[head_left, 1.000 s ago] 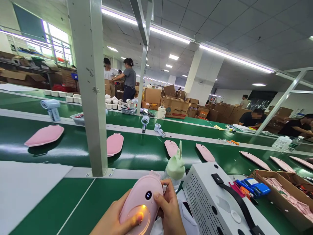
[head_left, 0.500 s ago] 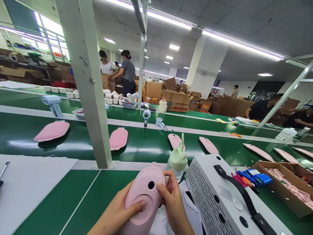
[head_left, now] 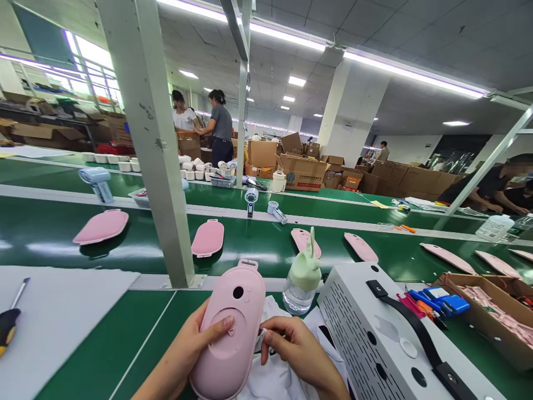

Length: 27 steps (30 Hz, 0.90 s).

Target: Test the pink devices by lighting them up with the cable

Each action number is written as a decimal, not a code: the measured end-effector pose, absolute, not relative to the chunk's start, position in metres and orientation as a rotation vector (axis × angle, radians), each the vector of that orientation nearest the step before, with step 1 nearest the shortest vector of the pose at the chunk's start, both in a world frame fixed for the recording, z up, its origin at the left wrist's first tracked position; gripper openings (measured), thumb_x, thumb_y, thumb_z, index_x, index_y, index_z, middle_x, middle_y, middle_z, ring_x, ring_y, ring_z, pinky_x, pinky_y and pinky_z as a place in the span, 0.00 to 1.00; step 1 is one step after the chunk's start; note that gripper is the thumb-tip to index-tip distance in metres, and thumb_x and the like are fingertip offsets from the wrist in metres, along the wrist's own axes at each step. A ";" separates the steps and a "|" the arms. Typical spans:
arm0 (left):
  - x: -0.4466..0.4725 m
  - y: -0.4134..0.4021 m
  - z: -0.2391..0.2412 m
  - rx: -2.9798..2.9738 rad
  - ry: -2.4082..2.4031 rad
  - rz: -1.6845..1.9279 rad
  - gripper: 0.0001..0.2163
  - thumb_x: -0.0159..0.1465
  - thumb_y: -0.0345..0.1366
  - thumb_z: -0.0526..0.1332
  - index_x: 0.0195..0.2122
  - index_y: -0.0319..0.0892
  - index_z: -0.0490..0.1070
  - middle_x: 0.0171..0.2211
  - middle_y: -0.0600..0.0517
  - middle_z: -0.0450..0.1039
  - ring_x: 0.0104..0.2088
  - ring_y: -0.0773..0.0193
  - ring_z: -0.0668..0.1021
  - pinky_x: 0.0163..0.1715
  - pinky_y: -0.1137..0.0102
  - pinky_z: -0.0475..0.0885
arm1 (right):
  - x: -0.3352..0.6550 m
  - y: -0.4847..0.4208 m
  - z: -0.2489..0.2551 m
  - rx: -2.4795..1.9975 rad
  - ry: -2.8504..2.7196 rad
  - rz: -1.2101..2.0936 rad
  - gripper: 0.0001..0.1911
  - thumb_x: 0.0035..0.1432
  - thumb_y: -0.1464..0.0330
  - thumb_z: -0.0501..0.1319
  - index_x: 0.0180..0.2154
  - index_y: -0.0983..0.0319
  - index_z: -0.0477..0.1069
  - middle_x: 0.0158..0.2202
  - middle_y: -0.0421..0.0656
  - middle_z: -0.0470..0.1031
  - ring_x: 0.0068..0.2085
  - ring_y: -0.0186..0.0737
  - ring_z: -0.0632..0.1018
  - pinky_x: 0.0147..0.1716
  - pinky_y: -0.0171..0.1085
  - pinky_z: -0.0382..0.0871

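My left hand (head_left: pixel 189 355) grips a pink oval device (head_left: pixel 231 328) from its left side, thumb pressed on the round pad in its face. The device has a small dark round window near its top and a loop at the far end. My right hand (head_left: pixel 297 355) sits just right of the device, fingers curled over a white cloth (head_left: pixel 278 378), pinching something small I cannot make out. A clear bottle with a pale green rabbit-shaped cap (head_left: pixel 303 275) stands just beyond my hands.
A white perforated metal box (head_left: pixel 375 333) with a black strap is at my right. Several pink devices (head_left: pixel 207 238) lie on the green conveyor belt (head_left: pixel 258 253). A grey post (head_left: pixel 156 144) rises ahead. A screwdriver (head_left: pixel 10 319) lies on a white sheet. A cardboard box (head_left: pixel 487 319) and people stand farther off.
The orange light under my left thumb has gone out. My right hand has left the device's edge and dropped to the cloth. The device has shifted left and forward.
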<state>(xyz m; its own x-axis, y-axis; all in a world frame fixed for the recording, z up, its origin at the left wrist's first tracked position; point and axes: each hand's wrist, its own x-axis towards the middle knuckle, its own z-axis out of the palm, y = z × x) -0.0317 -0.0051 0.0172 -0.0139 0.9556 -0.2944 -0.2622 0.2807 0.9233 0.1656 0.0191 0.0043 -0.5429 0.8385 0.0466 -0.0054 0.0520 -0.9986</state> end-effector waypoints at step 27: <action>-0.046 0.002 0.006 1.174 1.255 1.030 0.34 0.47 0.49 0.67 0.52 0.39 0.61 0.47 0.45 0.72 0.46 0.51 0.74 0.43 0.68 0.72 | 0.154 0.016 -0.001 -1.034 -1.822 1.432 0.08 0.55 0.67 0.60 0.31 0.63 0.77 0.22 0.40 0.76 0.25 0.35 0.68 0.27 0.32 0.57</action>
<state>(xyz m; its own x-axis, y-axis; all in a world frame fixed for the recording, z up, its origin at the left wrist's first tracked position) -0.0461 0.0016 0.0061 0.0683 0.9876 -0.1416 0.0540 0.1380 0.9890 0.1537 0.0159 -0.0015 -0.5204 0.8539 -0.0115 0.2133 0.1169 -0.9700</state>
